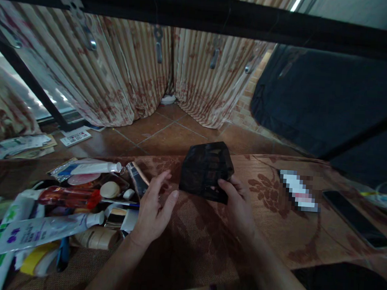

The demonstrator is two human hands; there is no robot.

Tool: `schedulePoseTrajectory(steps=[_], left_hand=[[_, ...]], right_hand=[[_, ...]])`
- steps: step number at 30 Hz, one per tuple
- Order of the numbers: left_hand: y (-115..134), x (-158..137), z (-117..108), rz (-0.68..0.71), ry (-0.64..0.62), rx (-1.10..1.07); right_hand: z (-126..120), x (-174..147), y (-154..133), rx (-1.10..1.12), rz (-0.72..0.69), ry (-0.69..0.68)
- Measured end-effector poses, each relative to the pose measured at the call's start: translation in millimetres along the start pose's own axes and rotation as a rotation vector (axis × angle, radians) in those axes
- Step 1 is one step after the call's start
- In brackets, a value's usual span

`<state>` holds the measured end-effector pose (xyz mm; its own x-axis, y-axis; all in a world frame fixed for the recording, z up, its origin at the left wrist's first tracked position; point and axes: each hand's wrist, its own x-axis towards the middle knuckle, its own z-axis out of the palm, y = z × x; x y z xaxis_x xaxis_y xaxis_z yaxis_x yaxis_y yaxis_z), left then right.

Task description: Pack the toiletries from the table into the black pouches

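Note:
My right hand grips a dark, see-through box by its near right corner, thumb on the near side. The box is tilted and held over the brown patterned cloth. Left of it, my left hand has thumb and fingers apart and holds nothing. Close beside the left fingers lies a dark tube at the edge of a pile of toiletries. In that pile are a bottle of red liquid, a white tube with purple print and a white-and-green tube.
A phone lies on the cloth at the right, near a blurred-out flat item. Papers lie at the far left. Striped curtains hang behind, below a dark bar with clips. A dark seat is at lower right.

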<state>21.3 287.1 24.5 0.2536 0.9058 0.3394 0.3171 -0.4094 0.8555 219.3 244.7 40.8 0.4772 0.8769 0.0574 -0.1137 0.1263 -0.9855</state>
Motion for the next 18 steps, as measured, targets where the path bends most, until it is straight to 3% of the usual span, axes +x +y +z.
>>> schedulePoseTrajectory(steps=[3, 7, 10, 13, 15, 18], left_hand=[[-1, 2, 5, -0.225, -0.068, -0.316], [6, 4, 7, -0.463, -0.188, -0.775], [10, 5, 6, -0.586, -0.179, -0.852], [10, 4, 6, -0.596, -0.075, -0.776], [8, 4, 8, -0.533, -0.02, -0.71], [5, 4, 11, -0.393, -0.001, -0.573]], right_hand=[[0, 0, -1, 0.141, 0.127, -0.079], [-2, -9, -2, 0.116, 0.252, -0.428], [-2, -15, -11, 0.001, 0.272, -0.684], [-2, -14, -22, -0.014, 0.27, -0.841], [-5, -9, -23, 0.054, 0.28, -0.803], [-11, 3, -11, 0.168, 0.293, -0.514]])
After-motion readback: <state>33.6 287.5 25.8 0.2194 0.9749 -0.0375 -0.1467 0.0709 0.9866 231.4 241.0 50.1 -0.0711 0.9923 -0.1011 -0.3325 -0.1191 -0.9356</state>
